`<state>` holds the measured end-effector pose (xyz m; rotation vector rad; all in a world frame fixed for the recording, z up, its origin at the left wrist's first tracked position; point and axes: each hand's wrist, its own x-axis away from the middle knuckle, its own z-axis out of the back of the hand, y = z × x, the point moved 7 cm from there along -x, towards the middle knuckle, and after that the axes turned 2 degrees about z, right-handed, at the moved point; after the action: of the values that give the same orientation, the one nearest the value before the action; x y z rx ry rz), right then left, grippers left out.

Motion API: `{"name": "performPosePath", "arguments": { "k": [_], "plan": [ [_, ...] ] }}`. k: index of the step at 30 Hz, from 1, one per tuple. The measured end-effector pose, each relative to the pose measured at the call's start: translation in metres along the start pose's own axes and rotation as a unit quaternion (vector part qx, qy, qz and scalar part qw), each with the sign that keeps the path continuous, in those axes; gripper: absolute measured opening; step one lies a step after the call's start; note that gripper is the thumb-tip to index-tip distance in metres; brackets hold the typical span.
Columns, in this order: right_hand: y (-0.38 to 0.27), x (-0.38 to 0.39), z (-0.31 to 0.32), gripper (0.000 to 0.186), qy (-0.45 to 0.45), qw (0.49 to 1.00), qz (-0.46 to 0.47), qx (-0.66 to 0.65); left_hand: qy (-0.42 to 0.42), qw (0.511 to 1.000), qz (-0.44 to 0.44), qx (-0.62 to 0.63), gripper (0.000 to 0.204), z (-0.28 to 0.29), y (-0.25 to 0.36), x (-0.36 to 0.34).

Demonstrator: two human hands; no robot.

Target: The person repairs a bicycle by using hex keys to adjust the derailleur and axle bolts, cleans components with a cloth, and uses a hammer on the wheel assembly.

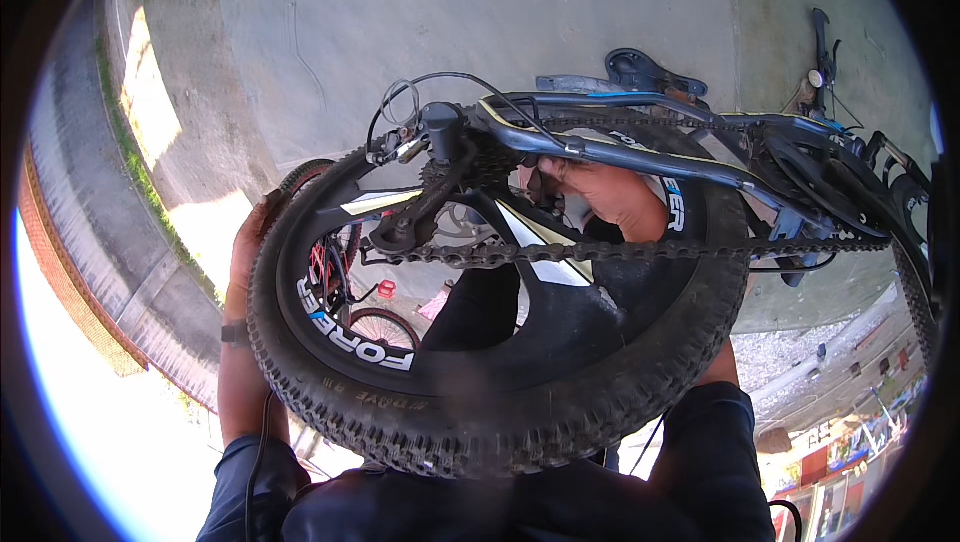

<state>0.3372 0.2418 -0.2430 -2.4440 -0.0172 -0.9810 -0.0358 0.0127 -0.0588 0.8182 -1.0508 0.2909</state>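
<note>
A black bicycle rear wheel [480, 412] with broad blade spokes fills the middle of the head view. My left hand [250, 232] grips the knobby tyre at its left side. My right hand [600, 192] reaches through the wheel near the hub, fingers curled under the grey-blue frame [640, 154]; what they hold is hidden. The rear derailleur [405, 232] and cassette [470, 162] sit over the wheel. The chain [660, 247] runs across it to the crank at the right.
Grey concrete ground [450, 12] lies beyond the bicycle. Its saddle [650, 72] is at the top, and handlebar parts [820, 72] at upper right. A red-and-black bicycle [375, 322] shows through the spokes. A paved strip with grass edging [150, 197] runs along the left.
</note>
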Motion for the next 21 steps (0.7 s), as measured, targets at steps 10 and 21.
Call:
{"name": "performPosePath", "arguments": {
  "k": [10, 21],
  "plan": [
    [0.0, -0.006, 0.009, 0.027, 0.026, 0.999, -0.026, 0.028, -0.199, 0.717, -0.2, -0.637, 0.019, -0.278, 0.184, 0.002],
    [0.003, 0.005, 0.003, 0.019, 0.025, 0.998, 0.015, -0.057, -0.445, 0.417, -0.152, -0.778, 0.03, -0.427, 0.045, -0.037]
  ]
}}
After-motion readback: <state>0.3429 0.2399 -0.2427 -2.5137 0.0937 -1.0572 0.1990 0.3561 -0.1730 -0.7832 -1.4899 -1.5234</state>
